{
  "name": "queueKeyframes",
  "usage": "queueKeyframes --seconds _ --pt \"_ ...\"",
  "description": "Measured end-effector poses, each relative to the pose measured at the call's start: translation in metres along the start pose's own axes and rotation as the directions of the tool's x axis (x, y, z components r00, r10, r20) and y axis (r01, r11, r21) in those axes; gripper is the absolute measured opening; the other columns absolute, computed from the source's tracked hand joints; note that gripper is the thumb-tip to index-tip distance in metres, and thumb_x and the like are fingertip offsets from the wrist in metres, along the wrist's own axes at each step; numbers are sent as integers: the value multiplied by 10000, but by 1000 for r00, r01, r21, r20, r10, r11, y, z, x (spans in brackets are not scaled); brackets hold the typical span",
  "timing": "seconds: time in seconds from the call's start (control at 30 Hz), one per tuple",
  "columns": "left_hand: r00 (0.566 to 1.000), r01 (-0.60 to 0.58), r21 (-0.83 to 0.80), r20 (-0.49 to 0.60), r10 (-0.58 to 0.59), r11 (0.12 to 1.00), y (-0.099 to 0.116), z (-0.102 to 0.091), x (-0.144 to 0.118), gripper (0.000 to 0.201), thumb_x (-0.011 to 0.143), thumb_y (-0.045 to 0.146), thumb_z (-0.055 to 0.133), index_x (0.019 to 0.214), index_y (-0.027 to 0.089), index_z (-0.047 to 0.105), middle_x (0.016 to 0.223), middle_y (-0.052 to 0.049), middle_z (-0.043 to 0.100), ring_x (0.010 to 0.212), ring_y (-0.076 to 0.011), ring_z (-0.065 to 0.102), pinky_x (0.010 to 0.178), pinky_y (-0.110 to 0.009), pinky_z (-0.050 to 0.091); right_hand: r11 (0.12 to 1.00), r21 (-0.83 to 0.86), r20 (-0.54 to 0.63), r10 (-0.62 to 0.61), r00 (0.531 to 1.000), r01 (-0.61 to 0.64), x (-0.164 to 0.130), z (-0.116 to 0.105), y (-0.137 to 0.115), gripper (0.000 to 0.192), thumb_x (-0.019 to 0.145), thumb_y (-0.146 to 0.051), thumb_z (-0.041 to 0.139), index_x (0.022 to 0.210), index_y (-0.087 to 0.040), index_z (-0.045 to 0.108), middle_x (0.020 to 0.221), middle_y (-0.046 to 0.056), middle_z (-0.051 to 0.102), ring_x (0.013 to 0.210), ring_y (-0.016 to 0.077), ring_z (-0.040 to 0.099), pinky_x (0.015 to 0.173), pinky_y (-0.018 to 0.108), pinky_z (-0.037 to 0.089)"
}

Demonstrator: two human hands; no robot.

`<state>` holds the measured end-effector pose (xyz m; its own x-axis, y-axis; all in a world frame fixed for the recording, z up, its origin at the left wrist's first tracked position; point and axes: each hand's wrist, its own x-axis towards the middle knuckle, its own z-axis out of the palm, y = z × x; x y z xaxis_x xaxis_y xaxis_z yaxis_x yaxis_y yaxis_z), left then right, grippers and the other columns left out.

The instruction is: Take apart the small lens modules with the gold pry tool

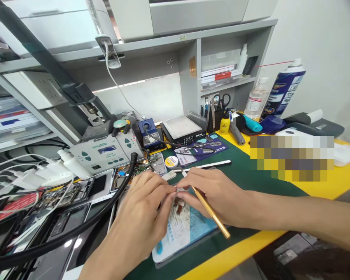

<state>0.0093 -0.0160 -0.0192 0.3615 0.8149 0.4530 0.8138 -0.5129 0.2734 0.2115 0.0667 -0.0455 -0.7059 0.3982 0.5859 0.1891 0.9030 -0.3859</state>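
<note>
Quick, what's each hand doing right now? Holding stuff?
Left hand: fingers pinched on a small part; what it is cannot be told.
Right hand: closed, holding a gold tool.

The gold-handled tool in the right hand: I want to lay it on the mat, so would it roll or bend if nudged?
The gold-handled tool looks like a slim, straight, round rod, so it would probably roll on the green mat. It appears rigid and metallic, so it likely won't flex. Being thin, it is probably light. The right hand holds it near the tip.
</note>
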Motion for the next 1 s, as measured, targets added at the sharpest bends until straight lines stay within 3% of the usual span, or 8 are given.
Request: queueKeyframes --seconds 0.6,0.77,1.0 --pt "998 50 -24 28 -50 998 1 -4 -1 116 1022 156 470 972 220 552 957 -20 593 965 -213 488 880 -410 379 1000 12 46 6 999 -7 -2 -2 3 157 1011 -196 515 978 -173 667 851 41 670 735 156 606 675 276 446" --pt "996 86 -33 23 -86 996 -2 -6 -2 109 1025 174 469 978 233 548 976 -18 589 985 -213 492 888 -406 385 999 -18 9 31 999 -31 -2 -4 3 113 962 -173 549 936 -173 659 821 37 664 693 154 611 652 275 447" --pt "994 108 -41 37 -107 993 -1 -4 0 117 1033 193 456 972 241 544 972 -13 582 988 -216 490 881 -410 383 997 -70 18 34 999 -32 -1 -2 1 148 964 -257 615 1066 -170 678 879 65 667 753 186 617 686 298 455"
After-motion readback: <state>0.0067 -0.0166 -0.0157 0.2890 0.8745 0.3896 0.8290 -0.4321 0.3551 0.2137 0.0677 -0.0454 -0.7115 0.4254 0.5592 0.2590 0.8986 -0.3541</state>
